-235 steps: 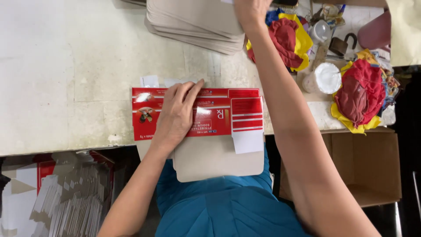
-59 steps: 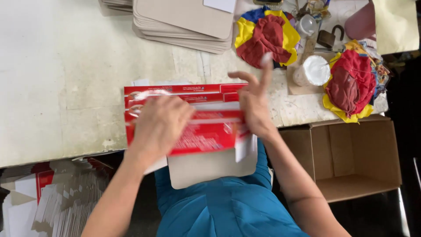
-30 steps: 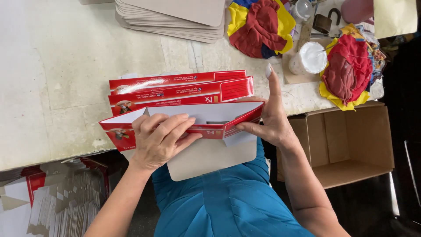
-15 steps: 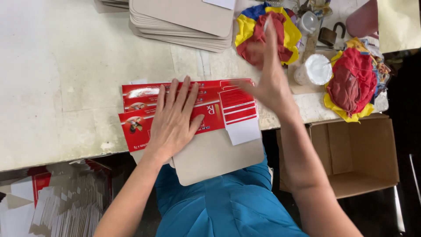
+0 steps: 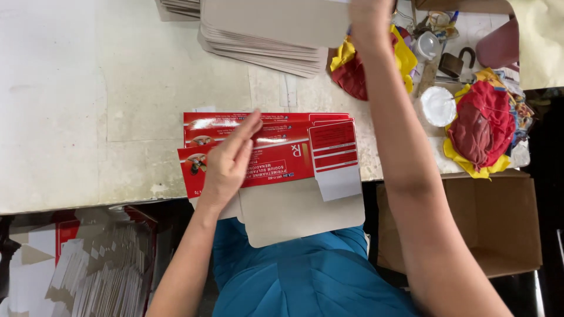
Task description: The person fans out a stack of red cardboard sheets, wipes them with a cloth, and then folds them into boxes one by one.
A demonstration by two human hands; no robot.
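Note:
Three flat red printed cartons (image 5: 282,158) lie overlapped at the near edge of the pale table (image 5: 88,105), on a grey card sheet (image 5: 299,214) that juts over the edge. My left hand (image 5: 228,165) lies flat on the cartons' left half, fingers stretched out. My right hand (image 5: 370,17) reaches to the far side, against the right end of the top sheet of a grey card stack (image 5: 264,35). Its fingers are cut off by the frame's top edge.
A red and yellow cloth bundle (image 5: 349,73) lies beside the stack, another (image 5: 482,129) at the right with a white lid (image 5: 437,105) and a padlock (image 5: 455,61). An open cardboard box (image 5: 487,223) sits below right. Stacked flat cartons (image 5: 100,270) stand below left.
My right hand has risen from the cloth bundle to the far grey card stack. My left hand stays pressed on the red cartons, which were folded and laid flat earlier.

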